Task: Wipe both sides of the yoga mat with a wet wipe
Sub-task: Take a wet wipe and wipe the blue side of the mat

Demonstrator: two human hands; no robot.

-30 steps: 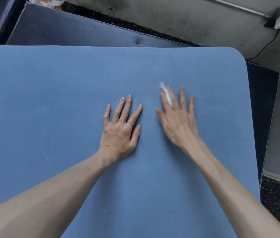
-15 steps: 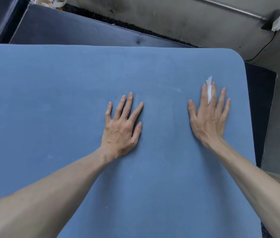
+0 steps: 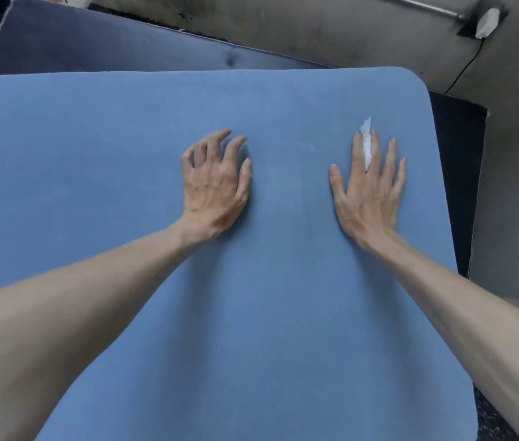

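Both hands, left [image 3: 215,189] and right [image 3: 368,190], press the yoga mat [image 3: 124,148], wet wipe [image 3: 366,141] under right fingers.

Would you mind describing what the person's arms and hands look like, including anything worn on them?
Both forearms are bare, with no sleeves in view. The left hand and right hand wear no gloves, and no rings, watch or bracelets show. Fingernails are short and unpainted.

No legible text, labels, numbers anywhere.
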